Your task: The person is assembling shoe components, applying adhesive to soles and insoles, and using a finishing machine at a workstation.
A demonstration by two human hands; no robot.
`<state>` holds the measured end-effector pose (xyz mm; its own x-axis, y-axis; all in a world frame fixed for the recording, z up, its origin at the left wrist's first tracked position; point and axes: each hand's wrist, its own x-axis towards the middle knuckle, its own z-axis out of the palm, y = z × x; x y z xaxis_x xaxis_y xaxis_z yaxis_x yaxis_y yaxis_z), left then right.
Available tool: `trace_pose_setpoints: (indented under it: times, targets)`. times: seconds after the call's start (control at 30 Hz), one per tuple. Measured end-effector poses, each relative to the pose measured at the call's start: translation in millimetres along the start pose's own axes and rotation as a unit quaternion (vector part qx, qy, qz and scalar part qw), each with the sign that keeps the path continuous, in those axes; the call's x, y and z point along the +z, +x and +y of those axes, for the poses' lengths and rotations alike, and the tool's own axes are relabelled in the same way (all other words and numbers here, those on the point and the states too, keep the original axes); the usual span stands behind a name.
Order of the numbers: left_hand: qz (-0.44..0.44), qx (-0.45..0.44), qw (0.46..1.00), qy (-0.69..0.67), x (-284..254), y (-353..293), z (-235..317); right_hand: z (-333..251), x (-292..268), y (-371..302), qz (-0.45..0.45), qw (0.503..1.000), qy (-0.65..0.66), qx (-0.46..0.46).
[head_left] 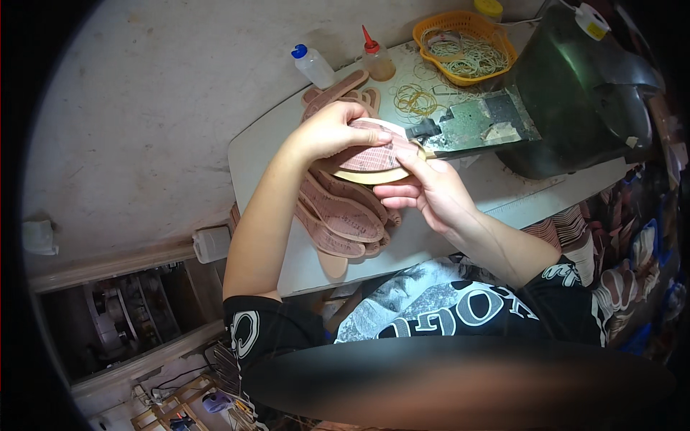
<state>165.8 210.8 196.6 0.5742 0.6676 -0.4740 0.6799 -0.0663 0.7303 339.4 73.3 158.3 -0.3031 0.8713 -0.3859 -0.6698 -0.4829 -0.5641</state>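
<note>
Table [253, 154], orange basket [460, 19], insole pile [352, 213], held insole [366, 159]

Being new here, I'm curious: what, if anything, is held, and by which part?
A reddish, pale-edged insole: the left hand grips its upper-left side, the right hand its right end, both thumbs on top.

I'm looking steeply down and forward now through the left of two head-worn fisheyes. The left hand [329, 134] and right hand [440, 192] sit close below my lens, with the table [260, 133] spreading wide beyond them.
</note>
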Motion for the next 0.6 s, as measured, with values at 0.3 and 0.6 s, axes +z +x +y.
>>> trace_pose_setpoints:
  times: [0.3,0.6]
  targets:
    - [0.078,-0.155,0.976,-0.129,36.4,-33.3,6.9,-2.5,-14.3,1.2,0.001,0.994,-0.105,-0.02]
    - [0.022,-0.22,0.961,-0.164,75.8,-45.0,30.5,2.7,-47.8,-17.9,-0.089,0.956,-0.268,-0.077]
